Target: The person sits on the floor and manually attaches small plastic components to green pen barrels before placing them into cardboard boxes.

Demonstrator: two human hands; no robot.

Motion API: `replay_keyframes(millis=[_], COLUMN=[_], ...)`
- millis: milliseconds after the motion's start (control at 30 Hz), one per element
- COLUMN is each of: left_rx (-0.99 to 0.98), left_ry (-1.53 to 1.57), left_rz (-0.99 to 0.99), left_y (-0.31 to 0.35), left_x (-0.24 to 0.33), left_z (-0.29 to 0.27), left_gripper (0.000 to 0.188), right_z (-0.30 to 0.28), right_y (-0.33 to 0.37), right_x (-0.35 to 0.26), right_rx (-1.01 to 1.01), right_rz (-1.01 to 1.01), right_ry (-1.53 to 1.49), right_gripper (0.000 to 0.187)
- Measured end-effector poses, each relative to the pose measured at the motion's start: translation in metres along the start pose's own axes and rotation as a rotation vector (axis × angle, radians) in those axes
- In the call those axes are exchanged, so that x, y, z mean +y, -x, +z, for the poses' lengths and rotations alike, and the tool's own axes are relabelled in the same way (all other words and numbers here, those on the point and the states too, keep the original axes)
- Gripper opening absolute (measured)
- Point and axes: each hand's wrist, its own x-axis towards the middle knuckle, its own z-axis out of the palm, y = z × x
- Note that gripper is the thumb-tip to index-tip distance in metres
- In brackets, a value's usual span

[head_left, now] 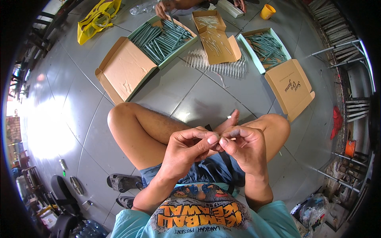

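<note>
1. Head view: we sit cross-legged on the grey tiled floor (71,119), both hands raised together at lower centre of the frame, above our knees.
2. Our left hand (184,152) has its fingers (198,135) curled, thumb tip pressed toward the right hand's fingertips.
3. Our right hand (248,148) mirrors it, fingers (234,133) bent inward; the two thumbs touch at centre.
4. Both sets of fingers look pinched on something very small between them, but we cannot tell what it is; it is hidden by the fingertips.
5. A dark strap (226,158) runs from just behind the hands down across our blue shorts (206,172).
6. At upper centre-left lies an open box (164,39) full of grey-green sticks, its brown lid (125,71) flapped open toward us.
7. A second box of sticks (266,49) sits at upper right, its lid (291,87) open beside it.
8. Between them lies a brown box (216,37) holding pale thin sticks, with a row of such sticks (218,65) spread on the floor just below.
9. Another person's hand (164,8) reaches toward the first box at the top edge.
10. A yellow cup (268,12) stands at top right, a yellow bag (97,20) at top left.
11. Sandals (123,182) lie at lower left, near our hip.
</note>
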Motion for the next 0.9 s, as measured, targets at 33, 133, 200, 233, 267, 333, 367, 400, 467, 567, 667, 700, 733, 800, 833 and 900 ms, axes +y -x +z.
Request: replay_keyframes(millis=[33, 133, 200, 233, 267, 333, 367, 400, 467, 567, 667, 700, 733, 800, 833, 900], left_rx=[0.004, 0.013, 0.015, 0.014, 0.013, 0.014, 0.014, 0.017, 0.022, 0.029, 0.002, 0.004, 0.005, 0.009, 0.012, 0.006], left_ry=[-0.002, 0.008, 0.018, 0.023, 0.028, 0.057, 0.072, 0.07, 0.066, 0.058, 0.046, 0.049, 0.053, 0.055, 0.055, 0.059], left_rz=[-0.006, -0.032, -0.054, -0.066, -0.078, -0.064, -0.057, -0.059, -0.064, -0.048, -0.048, -0.043, -0.039, -0.034, -0.032, -0.033], left_y=[0.0003, 0.001, 0.0012, 0.0012, 0.0011, 0.0012, 0.0013, 0.0012, 0.0011, 0.001, -0.0002, -0.0003, -0.0003, -0.0003, -0.0002, -0.0003], left_x=[0.0005, 0.0022, 0.0027, 0.0026, 0.0023, 0.0003, -0.0002, -0.0004, -0.0003, 0.0009, -0.0008, -0.0009, -0.0009, -0.0009, -0.0009, -0.0008], left_z=[0.0008, 0.0018, 0.001, -0.0003, -0.0013, -0.0012, -0.001, -0.0009, -0.0005, 0.002, -0.0019, -0.0018, -0.0014, -0.0008, -0.0005, -0.0009], left_gripper=[0.012, 0.012, 0.012, 0.013, 0.013, 0.013, 0.012, 0.013, 0.013, 0.013, 0.014, 0.013, 0.013, 0.013, 0.013, 0.012], right_z=[-0.0011, -0.0019, -0.0013, -0.0004, 0.0001, 0.0, -0.0001, -0.0003, -0.0004, -0.0011, 0.0001, 0.0002, 0.0002, 0.0003, 0.0004, 0.0005], right_y=[0.0001, 0.0001, 0.0002, 0.0003, 0.0003, -0.0005, -0.0008, -0.0008, -0.0008, -0.0016, -0.0013, -0.0013, -0.0014, -0.0017, -0.0019, -0.0021], right_x=[0.001, 0.0039, 0.003, 0.0004, -0.001, -0.0019, -0.0023, -0.0022, -0.0018, 0.0021, 0.0015, 0.0011, 0.0008, 0.0002, -0.0001, -0.0001], right_rx=[-0.001, 0.006, 0.017, 0.023, 0.029, 0.013, 0.005, 0.004, 0.001, 0.029, 0.053, 0.053, 0.053, 0.052, 0.05, 0.05], right_rz=[0.0, 0.001, 0.015, 0.029, 0.042, 0.037, 0.035, 0.033, 0.027, -0.019, 0.009, 0.015, 0.02, 0.023, 0.02, 0.013], right_ry=[0.005, -0.013, -0.024, -0.024, -0.023, -0.029, -0.031, -0.033, -0.036, -0.022, -0.026, -0.029, -0.031, -0.034, -0.033, -0.031], right_gripper=[0.01, 0.01, 0.011, 0.011, 0.012, 0.012, 0.012, 0.012, 0.012, 0.011, 0.011, 0.011, 0.011, 0.01, 0.01, 0.01])
